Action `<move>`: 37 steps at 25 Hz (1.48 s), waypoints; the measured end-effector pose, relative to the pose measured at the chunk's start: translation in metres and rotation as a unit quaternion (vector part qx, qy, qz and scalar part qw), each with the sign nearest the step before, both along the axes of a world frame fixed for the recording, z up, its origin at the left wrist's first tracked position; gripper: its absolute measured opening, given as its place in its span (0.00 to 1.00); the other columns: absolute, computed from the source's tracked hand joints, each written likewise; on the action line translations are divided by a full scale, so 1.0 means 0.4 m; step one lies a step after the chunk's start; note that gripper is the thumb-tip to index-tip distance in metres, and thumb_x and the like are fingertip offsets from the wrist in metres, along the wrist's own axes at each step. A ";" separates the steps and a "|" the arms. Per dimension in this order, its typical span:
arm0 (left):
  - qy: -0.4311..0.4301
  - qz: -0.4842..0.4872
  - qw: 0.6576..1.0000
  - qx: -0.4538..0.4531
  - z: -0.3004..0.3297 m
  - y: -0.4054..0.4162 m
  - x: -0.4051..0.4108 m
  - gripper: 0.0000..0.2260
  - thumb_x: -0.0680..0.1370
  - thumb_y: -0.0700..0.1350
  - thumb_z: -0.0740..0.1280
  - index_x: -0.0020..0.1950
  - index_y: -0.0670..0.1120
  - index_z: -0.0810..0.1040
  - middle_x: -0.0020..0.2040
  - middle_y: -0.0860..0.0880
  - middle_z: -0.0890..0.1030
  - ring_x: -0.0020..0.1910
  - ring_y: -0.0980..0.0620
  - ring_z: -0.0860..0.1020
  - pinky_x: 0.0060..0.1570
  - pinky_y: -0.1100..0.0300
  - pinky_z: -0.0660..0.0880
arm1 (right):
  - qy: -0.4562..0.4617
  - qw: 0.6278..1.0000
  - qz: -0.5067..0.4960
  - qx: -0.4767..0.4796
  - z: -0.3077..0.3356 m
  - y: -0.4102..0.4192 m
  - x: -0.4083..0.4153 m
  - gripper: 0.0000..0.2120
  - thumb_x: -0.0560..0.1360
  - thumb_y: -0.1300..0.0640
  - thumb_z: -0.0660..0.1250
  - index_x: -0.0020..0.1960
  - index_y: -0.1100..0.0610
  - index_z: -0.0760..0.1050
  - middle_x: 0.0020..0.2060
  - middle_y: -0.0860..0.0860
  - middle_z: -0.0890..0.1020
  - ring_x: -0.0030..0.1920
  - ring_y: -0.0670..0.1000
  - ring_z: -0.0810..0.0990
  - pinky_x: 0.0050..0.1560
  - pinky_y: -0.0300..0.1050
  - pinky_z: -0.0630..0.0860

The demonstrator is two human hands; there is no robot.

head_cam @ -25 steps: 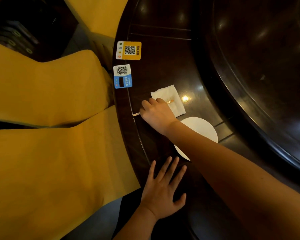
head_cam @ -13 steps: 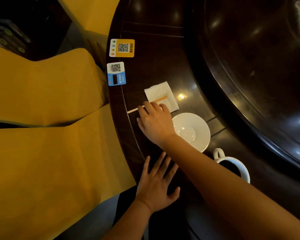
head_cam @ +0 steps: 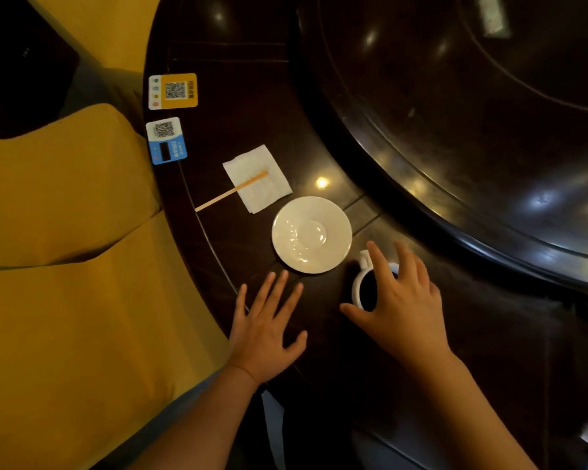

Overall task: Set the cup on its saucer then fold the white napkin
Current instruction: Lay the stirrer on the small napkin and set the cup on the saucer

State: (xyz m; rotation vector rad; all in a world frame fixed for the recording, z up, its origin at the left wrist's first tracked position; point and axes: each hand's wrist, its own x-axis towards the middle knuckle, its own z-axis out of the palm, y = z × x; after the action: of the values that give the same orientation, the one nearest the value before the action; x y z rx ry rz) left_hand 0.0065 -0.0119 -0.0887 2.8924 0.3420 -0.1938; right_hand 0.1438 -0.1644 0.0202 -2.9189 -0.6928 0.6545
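On the glossy dark table (head_cam: 258, 103), my hands and a white cup.
My right hand (head_cam: 401, 307) spreads loosely over the cup (head_cam: 362, 286), right of the round glazed saucer (head_cam: 311, 235); my left hand (head_cam: 267, 330) lies flat; the square napkin (head_cam: 257, 178) sits farther off.

The scene is dim and warm-toned. Small highlights glare off the glossy dark bench (head_cam: 238, 106), one bright spot just beyond the saucer (head_cam: 311, 234). Wide-angle distortion bends the edges, and the far-right edge is blurred.
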 end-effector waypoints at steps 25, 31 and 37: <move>-0.006 0.000 1.000 0.002 -0.004 0.001 -0.003 0.33 0.73 0.63 0.57 0.75 0.53 0.57 0.76 0.47 0.58 0.75 0.48 0.52 0.69 0.39 0.53 | -0.063 0.987 0.120 0.088 -0.011 0.196 0.109 0.44 0.62 0.44 0.75 0.71 0.48 0.56 0.68 0.56 0.64 0.66 0.59 0.63 0.49 0.53 0.76; -0.006 -0.004 1.000 -0.001 -0.005 0.001 -0.003 0.33 0.72 0.63 0.58 0.75 0.52 0.58 0.76 0.46 0.59 0.75 0.48 0.53 0.68 0.39 0.53 | -0.047 0.986 0.144 0.063 -0.038 0.233 0.131 0.42 0.64 0.44 0.74 0.71 0.48 0.56 0.67 0.56 0.64 0.66 0.59 0.63 0.50 0.53 0.76; -0.004 -0.001 1.000 -0.003 -0.007 0.001 -0.003 0.33 0.73 0.63 0.57 0.75 0.53 0.57 0.76 0.47 0.58 0.75 0.48 0.52 0.70 0.39 0.48 | -0.037 0.985 0.157 0.058 -0.048 0.255 0.136 0.43 0.65 0.44 0.73 0.72 0.48 0.55 0.67 0.57 0.64 0.65 0.59 0.64 0.51 0.52 0.76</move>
State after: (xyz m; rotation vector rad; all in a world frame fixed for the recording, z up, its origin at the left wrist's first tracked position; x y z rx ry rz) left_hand 0.0053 -0.0117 -0.0916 2.8879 0.3356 -0.1821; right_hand 0.1984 -0.0624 0.0009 -2.7635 -1.1721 0.5101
